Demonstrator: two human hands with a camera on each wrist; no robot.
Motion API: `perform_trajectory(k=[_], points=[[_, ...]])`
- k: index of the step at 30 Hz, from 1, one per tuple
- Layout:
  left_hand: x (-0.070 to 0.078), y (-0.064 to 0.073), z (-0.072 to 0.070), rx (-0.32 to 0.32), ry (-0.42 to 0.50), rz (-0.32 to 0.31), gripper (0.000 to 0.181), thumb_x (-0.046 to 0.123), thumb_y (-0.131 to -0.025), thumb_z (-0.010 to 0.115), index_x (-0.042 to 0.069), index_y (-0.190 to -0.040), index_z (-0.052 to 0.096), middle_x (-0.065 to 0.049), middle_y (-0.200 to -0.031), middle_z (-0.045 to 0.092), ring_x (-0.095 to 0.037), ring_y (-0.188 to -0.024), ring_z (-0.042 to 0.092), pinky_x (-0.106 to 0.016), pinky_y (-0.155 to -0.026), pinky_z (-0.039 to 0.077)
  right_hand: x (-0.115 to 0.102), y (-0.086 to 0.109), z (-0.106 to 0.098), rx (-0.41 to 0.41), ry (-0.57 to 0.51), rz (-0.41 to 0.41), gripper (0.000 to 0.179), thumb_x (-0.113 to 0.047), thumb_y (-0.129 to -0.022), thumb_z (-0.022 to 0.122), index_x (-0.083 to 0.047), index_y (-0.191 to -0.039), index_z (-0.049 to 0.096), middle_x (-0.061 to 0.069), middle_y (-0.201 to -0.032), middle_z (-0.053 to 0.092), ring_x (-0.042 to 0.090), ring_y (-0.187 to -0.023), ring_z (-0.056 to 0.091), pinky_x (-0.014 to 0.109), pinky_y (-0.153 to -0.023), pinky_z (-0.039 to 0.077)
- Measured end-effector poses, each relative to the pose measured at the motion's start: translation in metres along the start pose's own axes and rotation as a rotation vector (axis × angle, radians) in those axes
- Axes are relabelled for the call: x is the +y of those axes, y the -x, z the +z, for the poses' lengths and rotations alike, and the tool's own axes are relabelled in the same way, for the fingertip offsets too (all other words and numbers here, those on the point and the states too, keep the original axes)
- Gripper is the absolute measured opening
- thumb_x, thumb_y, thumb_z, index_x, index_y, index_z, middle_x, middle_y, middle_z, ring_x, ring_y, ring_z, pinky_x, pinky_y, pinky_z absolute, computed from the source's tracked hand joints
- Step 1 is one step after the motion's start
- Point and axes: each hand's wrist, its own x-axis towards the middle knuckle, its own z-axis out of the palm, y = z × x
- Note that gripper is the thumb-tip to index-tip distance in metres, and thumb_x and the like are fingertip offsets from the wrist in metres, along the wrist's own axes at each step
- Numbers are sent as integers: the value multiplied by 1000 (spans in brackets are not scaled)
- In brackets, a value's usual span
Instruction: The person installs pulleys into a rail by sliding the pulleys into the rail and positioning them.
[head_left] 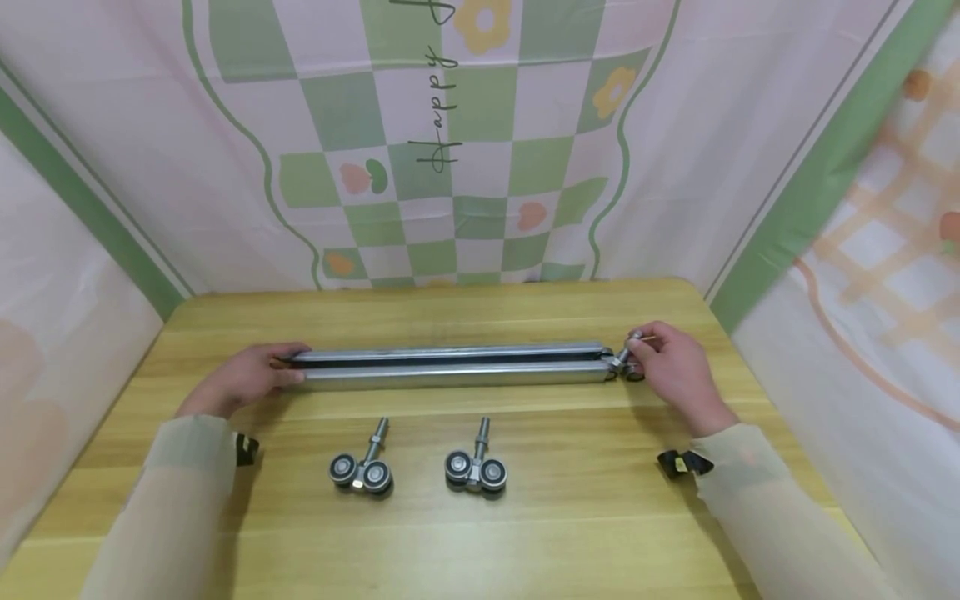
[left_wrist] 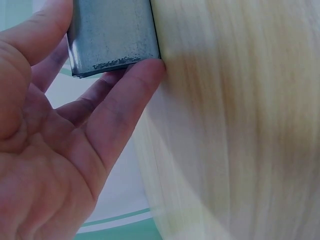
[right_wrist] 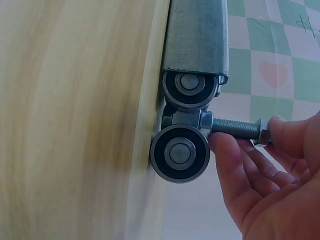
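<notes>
A slotted metal rail (head_left: 457,377) lies lengthwise across the table, its slot facing up. At its left end my left hand (head_left: 251,375) grips the rail, thumb on the near side and fingers on the far side and end. My right hand (head_left: 678,367) pinches the threaded bolt (right_wrist: 237,128) of a roller trolley (right_wrist: 180,152) at the right end. One pair of its wheels sits partly inside the rail's mouth in the right wrist view; the other pair is outside. The bolt stands out through the slot side, with a nut (right_wrist: 262,132) at its tip.
Two more roller trolleys, a left one (head_left: 362,473) and a right one (head_left: 476,472), lie on the wooden table (head_left: 570,508) in front of the rail, bolts pointing away from me. A patterned curtain (head_left: 480,167) hangs behind the table's far edge.
</notes>
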Motion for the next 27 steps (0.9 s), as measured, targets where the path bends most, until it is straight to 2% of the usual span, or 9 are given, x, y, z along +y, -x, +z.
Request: perform_trajectory(k=[7,13,17,20,24,27], points=[[-1,0,0,5,19,-10,59,27,-97,67,8,-149,46,-24,-131,51,-28,-91,55,-43,-81,46,-3,-1,4,-21,-18,-4,22,-23,-104,55,-4,-112,63,18,-103,69,28,-81,69,34,-65,57],[-3,0,0,7,-17,-7,61,31,-96,67,11,-150,46,-24,-132,52,-29,-94,55,-52,-87,42,-11,-2,10,-52,-13,-15,21,-24,-104,55,-6,-112,63,15,-100,69,28,-80,68,34,-62,54],[-3,-1,0,8,-5,-5,60,30,-96,68,11,-149,47,-23,-131,52,-29,-94,54,-51,-87,42,-14,-3,13,-62,13,-35,24,-27,-104,55,-7,-112,65,12,-99,69,27,-82,65,38,-66,53],[-3,-1,0,10,-4,-3,59,30,-96,68,12,-148,48,-22,-128,54,-29,-92,55,-49,-85,42,-15,-3,13,-63,57,-64,34,-32,-104,54,-6,-122,64,14,-108,67,31,-94,63,46,-76,52],[-2,0,0,10,-14,0,58,30,-96,68,12,-148,48,-21,-127,55,-27,-87,55,-45,-82,43,-20,-2,10,-10,85,-114,39,-31,-103,56,-3,-130,61,17,-116,65,35,-104,60,52,-84,49],[-1,1,-1,8,-23,9,58,30,-97,67,11,-149,47,-22,-126,55,-26,-83,56,-43,-79,44,-25,-3,10,37,116,-164,30,-23,-102,57,-3,-121,67,16,-110,67,32,-96,61,50,-80,49]])
